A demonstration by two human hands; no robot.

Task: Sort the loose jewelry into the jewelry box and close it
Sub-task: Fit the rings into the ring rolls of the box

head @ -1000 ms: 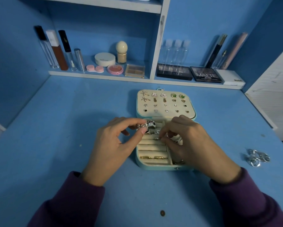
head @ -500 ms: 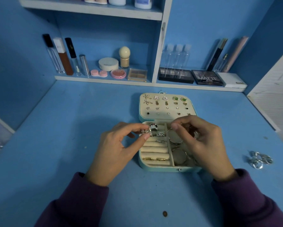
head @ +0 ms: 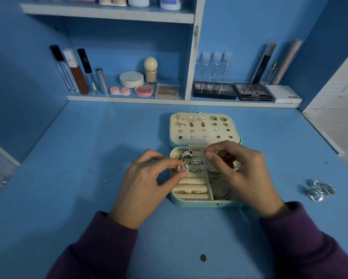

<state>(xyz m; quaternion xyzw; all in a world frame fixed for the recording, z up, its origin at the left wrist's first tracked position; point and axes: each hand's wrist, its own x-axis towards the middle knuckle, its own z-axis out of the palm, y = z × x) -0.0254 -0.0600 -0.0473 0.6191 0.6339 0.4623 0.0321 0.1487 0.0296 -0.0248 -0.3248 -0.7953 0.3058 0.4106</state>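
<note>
Blue desktop (head: pixel 68 178) and blue walls are framing the scene, with a white shelf (head: pixel 129 98) at the back carrying cosmetics: tubes, compacts and eyeshadow palettes (head: pixel 253 91). At the centre of the desk the jewelry box (head: pixel 199 203) is lying open, its lid (head: pixel 209 133) folded back away from the person and displaying rows of stud earrings. The box's left compartment is holding cream ring rolls (head: pixel 193 181), with several silver rings seated in the far rows and two gold rings (head: pixel 187 191) in the nearest slot; the right compartment is holding large round hoops (head: pixel 220 188). The left hand (head: pixel 143 184) is hovering at the box's left edge and pinching a spider-shaped ring (head: pixel 182 168) between thumb and forefinger, just above the ring rolls. The right hand (head: pixel 247 176) is hanging over the right compartment with its fingers curled and its thumb and forefinger tips close together (whether they are gripping anything cannot be told). The two hands are staying apart, with the box's divider between them. A small pile of loose jewelry (head: pixel 318 190) is lying on the desk well to the right of the box. Purple sleeves (head: pixel 100 244) are covering both forearms, and a small brown disc (head: pixel 203 257) is lying on the desk near the person.
</note>
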